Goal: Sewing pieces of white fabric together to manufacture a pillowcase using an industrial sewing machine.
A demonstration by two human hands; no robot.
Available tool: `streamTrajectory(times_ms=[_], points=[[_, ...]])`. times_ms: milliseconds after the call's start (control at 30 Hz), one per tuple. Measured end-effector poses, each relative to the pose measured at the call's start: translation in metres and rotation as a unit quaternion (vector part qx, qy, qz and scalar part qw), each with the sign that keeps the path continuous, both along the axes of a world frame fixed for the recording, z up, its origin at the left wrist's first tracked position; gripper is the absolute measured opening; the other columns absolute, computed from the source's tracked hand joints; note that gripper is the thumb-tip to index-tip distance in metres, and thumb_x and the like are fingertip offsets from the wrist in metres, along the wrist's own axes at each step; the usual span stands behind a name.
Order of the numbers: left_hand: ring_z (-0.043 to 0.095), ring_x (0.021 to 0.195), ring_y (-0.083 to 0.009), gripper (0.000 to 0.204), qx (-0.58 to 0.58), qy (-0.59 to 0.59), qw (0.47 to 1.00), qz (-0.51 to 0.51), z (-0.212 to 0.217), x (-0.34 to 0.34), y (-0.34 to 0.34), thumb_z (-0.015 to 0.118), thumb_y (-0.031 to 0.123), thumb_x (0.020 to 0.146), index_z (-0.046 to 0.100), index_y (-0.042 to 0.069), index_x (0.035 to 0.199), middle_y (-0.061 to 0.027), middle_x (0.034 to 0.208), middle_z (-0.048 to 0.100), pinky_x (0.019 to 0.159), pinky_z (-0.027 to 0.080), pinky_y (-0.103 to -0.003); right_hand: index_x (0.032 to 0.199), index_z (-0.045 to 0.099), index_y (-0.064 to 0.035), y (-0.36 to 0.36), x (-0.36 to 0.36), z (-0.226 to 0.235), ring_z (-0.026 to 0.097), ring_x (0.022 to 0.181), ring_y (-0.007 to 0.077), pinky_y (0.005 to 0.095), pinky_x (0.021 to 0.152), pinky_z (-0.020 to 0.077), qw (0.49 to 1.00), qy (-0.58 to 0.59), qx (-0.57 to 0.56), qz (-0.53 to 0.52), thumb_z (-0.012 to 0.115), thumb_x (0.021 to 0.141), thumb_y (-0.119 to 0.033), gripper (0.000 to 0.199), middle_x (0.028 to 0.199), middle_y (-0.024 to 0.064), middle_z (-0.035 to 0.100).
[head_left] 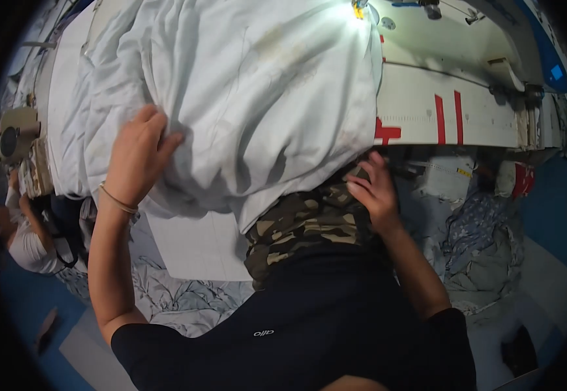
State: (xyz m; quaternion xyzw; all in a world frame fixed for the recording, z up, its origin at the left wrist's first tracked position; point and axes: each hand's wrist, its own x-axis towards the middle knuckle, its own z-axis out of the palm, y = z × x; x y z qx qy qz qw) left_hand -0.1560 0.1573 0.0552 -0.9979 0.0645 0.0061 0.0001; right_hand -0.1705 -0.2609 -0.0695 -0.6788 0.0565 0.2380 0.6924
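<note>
A large pale sheet (pixel 231 85) lies bunched over the white worktable (pixel 420 104), covering most of its top and spilling over the near edge, where a fold hangs down toward the person's body. The left hand (pixel 136 156) rests on the sheet near that hanging edge, fingers curled into the cloth and gathering a ridge of it; a thin bracelet (pixel 118 200) circles the wrist. The right hand (pixel 374 192) is just below the sheet's lower right corner, at the table's near edge, fingers bent against a camouflage-patterned cloth (pixel 303 225) that lies under the sheet's overhang; whether it grips the sheet or the patterned cloth cannot be told. To the right of the sheet the tabletop is bare, marked with red tape strips (pixel 448 117). Below the table's edge, patterned grey fabric (pixel 479 241) is heaped on the floor to the right of the sheet, and more pale fabric lies beneath it on the left. Another person (pixel 29 241) crouches left of the sheet, beside the table's end.
</note>
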Motion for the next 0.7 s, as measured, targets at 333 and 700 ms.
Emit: streamTrajectory(times_ms=[333,700], points=[[0.069,0.089,-0.0432,0.016,-0.112,-0.115,0.974,0.157,0.075,0.126,0.045,0.05,0.003,0.088,0.063,-0.006,0.087,-0.0305,0.092,0.068,0.081,0.054,-0.05,0.148,0.036,0.0068,0.0,-0.044,0.139,0.056,0.129,0.0309,0.0469,0.11,0.0435,0.925,0.061,0.284,0.247,0.075,0.075,-0.006,0.084,0.141,0.0213,0.054],[0.061,0.109,-0.0415,0.028,-0.06,-0.265,0.961,0.046,-0.075,0.092,0.1,0.058,0.013,0.094,0.063,0.006,0.12,-0.0206,0.119,0.061,0.094,0.051,-0.047,0.134,0.055,-0.0014,-0.097,-0.093,0.045,0.063,0.102,0.0135,0.0246,0.079,0.0541,0.994,0.067,-0.021,0.082,0.062,0.096,-0.018,0.042,0.12,0.009,0.065]])
